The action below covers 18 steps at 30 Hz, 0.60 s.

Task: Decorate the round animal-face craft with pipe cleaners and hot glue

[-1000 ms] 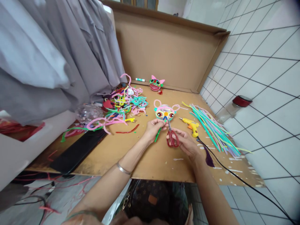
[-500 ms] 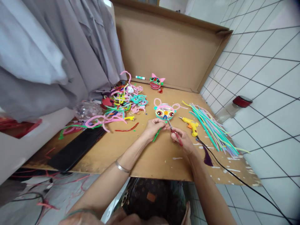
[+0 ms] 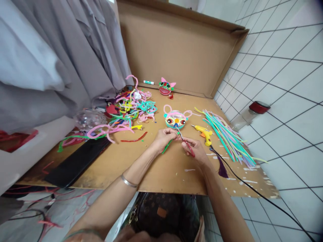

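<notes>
My left hand [image 3: 163, 138] pinches a green pipe cleaner [image 3: 167, 146], its lower end hanging below the fingers. In my right hand [image 3: 195, 150] is a pair of scissors with red handles [image 3: 189, 149], fingers closed round them. The blades point up and left, beside the left fingertips and a green end of the pipe cleaner; whether they touch it I cannot tell. Just beyond both hands sits an animal head of pipe cleaners [image 3: 175, 119] with pink loop ears, round eyes and an orange nose. A yellow glue gun [image 3: 205, 133] lies right of the scissors.
A tangle of coloured pipe cleaners [image 3: 136, 106] lies left, near a black flat case [image 3: 78, 163]. Straight pipe cleaners [image 3: 227, 137] are bundled at right by a red-lidded jar [image 3: 252, 114]. Behind stand a finished-looking red head [image 3: 166, 87] and cardboard wall [image 3: 176, 50]. A black cord [image 3: 248, 185] crosses the right edge.
The whole view has shifted slightly, so things appear a little further left. Both hands keep their holds; the scissors appear slightly more closed, tilted up and left near the left fingertips.
</notes>
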Tool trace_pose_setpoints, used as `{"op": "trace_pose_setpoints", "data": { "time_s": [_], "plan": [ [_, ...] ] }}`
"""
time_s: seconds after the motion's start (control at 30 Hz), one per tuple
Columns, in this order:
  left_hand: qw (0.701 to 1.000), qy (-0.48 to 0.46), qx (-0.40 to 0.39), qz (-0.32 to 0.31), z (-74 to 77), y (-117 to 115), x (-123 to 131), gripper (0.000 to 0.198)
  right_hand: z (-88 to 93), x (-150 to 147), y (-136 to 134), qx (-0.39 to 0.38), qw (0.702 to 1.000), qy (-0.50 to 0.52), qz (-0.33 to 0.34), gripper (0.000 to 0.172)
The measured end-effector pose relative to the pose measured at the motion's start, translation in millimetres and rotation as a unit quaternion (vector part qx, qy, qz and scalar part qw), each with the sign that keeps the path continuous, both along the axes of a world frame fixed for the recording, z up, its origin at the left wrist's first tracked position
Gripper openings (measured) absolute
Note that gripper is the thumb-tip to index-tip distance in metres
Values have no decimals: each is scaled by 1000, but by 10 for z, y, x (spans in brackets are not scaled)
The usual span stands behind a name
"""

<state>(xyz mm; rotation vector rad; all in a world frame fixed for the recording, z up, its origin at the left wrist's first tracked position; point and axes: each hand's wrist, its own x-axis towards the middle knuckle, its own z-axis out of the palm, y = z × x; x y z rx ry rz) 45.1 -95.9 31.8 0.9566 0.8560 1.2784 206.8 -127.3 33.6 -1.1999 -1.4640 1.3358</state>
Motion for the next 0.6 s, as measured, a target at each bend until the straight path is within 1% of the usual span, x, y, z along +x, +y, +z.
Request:
{"op": "trace_pose_setpoints", "data": {
  "time_s": [0.13,0.27,0.37,0.43,0.47,0.53,0.57,0.6],
  "plan": [
    [1000,7,11,-6,4,-2,-9,6,20,-13,-10,-1,1000,-14,-8,56],
    [1000,16,25,-9,5,-3,-22,6,41,-36,-29,2,1000,-23,-8,54],
    [999,20,27,-13,0,-2,-22,5,23,-43,-22,0,1000,-24,-12,55],
    [1000,21,21,-4,-3,0,-17,5,-14,-29,-3,1,999,-25,-30,59],
    [1000,21,18,4,-3,2,-15,5,-36,-15,9,12,998,-32,-50,61],
    [1000,21,12,14,-1,7,-14,6,-79,22,32,60,989,-87,-99,56],
    [1000,20,8,15,1,9,-16,6,-94,41,40,92,977,-143,-126,50],
    [1000,18,4,16,5,11,-20,8,-102,57,45,120,958,-212,-150,44]
  ]
}}
